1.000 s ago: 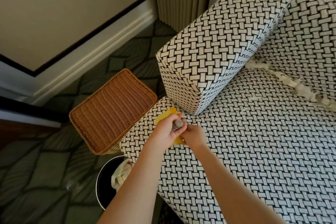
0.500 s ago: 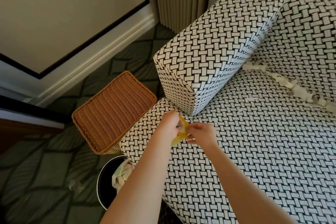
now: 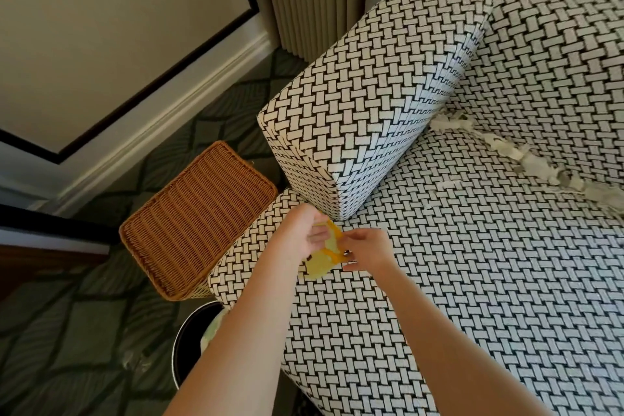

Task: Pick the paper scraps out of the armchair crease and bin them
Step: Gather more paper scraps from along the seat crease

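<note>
White paper scraps (image 3: 537, 165) lie strung along the crease between the seat and back of the black-and-white woven armchair (image 3: 472, 280). One small scrap (image 3: 449, 184) lies on the seat near the armrest. Over the seat's front left corner, my left hand (image 3: 300, 233) grips a thin yellow plastic item (image 3: 322, 263). My right hand (image 3: 366, 250) pinches its other side. Both hands are far from the crease. A round black bin (image 3: 189, 344) stands on the floor below my left forearm, with pale paper inside.
A brown wicker basket (image 3: 199, 219) sits on the patterned carpet to the left of the chair, right behind the bin. The boxy armrest (image 3: 364, 118) rises just beyond my hands. A few bits of paper (image 3: 135, 361) lie on the carpet.
The yellow item has been pulled open between my hands, from a flat sheet on the seat into a loose hanging shape. My hands have stayed over the seat corner.
</note>
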Motion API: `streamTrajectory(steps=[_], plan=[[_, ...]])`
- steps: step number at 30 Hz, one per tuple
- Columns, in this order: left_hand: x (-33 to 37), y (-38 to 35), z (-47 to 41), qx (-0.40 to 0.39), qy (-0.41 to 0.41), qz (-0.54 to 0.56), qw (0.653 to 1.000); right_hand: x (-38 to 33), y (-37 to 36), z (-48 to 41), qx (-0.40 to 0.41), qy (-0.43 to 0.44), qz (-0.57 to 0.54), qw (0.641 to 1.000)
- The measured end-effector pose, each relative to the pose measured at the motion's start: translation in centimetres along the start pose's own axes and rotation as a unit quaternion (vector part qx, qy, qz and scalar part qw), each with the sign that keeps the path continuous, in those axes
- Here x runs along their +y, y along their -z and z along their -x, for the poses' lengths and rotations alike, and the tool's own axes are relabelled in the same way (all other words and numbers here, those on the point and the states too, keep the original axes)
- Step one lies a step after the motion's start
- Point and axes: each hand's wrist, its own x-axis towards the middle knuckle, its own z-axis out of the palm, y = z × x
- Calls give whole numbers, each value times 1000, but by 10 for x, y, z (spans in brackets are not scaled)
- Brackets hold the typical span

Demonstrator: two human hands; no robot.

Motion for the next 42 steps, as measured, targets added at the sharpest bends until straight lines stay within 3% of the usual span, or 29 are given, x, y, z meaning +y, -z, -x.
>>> streamTrajectory(steps=[6, 10, 13, 16, 26, 28, 30, 32, 34, 36, 42], plan=[[5, -41, -8, -36, -54, -157, 985, -2, 23, -10, -22, -12, -1, 1000], [-5, -68, -14, -88, -109, -260, 956, 8, 53, -22, 82, 41, 32, 995], [-3, -89, -21, -131, -121, -237, 955, 16, 81, -33, 192, 90, 86, 973], [6, -110, -33, -112, -105, -153, 976, 25, 109, -44, 257, 105, 118, 954], [18, -143, -75, -34, -133, -172, 975, 30, 135, -63, 192, 104, 244, 945], [16, -144, -82, -20, -186, -327, 926, 28, 136, -64, 201, 122, 261, 936], [13, -144, -85, -26, -232, -505, 831, 27, 140, -69, 194, 141, 281, 929], [11, -141, -85, -26, -210, -616, 759, 28, 144, -73, 182, 140, 290, 929], [8, -133, -87, -36, -158, -684, 712, 30, 145, -76, 179, 139, 286, 931], [3, -127, -91, -45, -141, -712, 686, 31, 143, -77, 182, 139, 275, 934], [-16, -110, -91, -45, -283, -680, 675, 32, 139, -77, 197, 165, 245, 935]])
